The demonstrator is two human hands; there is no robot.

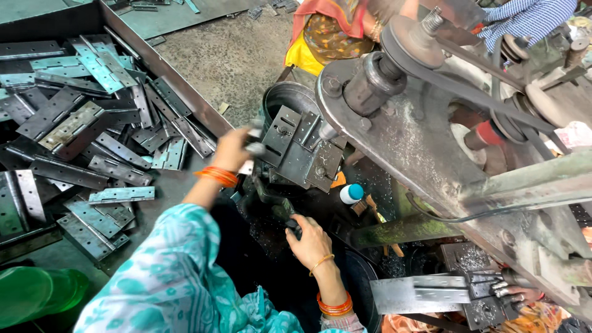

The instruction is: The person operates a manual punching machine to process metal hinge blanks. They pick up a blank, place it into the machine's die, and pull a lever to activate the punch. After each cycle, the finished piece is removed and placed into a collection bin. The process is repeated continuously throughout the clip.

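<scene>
My left hand [233, 150], with orange bangles on the wrist, reaches out to the dark metal fixture [302, 151] of a press machine. It is closed on a small grey metal hinge [254, 143], blurred by motion, right at the fixture's left edge. My right hand [311, 243] sits lower, fingers wrapped around a dark handle [295, 227] just below the fixture. A teal patterned sleeve covers my left arm.
A big tray [185, 83] heaped with several flat hinges [80, 129] fills the left. A belt-driven pulley [407, 43] and heavy machine arm [431, 142] loom at right. A white bottle with a blue cap [351, 193], a steel bucket [287, 98], other people at top and another person's hand [515, 295] are nearby.
</scene>
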